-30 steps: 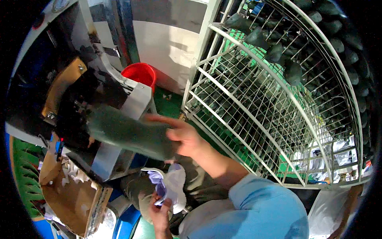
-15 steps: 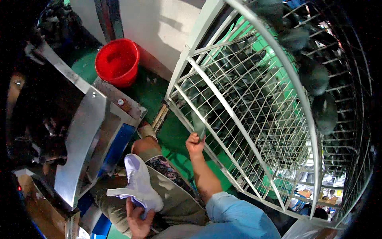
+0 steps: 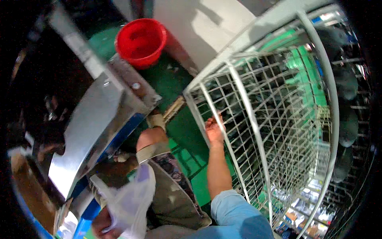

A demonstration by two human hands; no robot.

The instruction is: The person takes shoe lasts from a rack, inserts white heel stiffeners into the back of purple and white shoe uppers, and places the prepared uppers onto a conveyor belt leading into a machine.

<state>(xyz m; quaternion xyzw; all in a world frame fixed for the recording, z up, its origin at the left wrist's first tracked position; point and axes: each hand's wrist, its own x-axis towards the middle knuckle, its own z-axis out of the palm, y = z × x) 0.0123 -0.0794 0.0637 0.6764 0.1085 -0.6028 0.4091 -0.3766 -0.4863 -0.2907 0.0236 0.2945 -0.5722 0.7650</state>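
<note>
My left hand [image 3: 106,224] is closed on a white shoe [image 3: 133,199] at the lower left, above my lap. The shoe is smeared by motion, and a pale strap or flap sticks out from it. My right hand [image 3: 215,128] reaches forward to the near side of a white wire cage [image 3: 254,123]. Its fingers look loosely apart, and I see nothing held in them. Behind the mesh lie many dark grey, rounded pieces [image 3: 274,79] that look like shoe lasts.
A red bucket [image 3: 141,44] stands on the green floor at the far left. To the left is a metal machine guard [image 3: 85,123], with a cardboard box [image 3: 30,191] below it. Dark rounded pieces [image 3: 345,123] line the rack at the right. A white panel [image 3: 199,28] stands behind.
The grey piece at my right hand is no longer in it, and its fingers have loosened. My left hand has moved the shoe down and nearer to me. The view has shifted.
</note>
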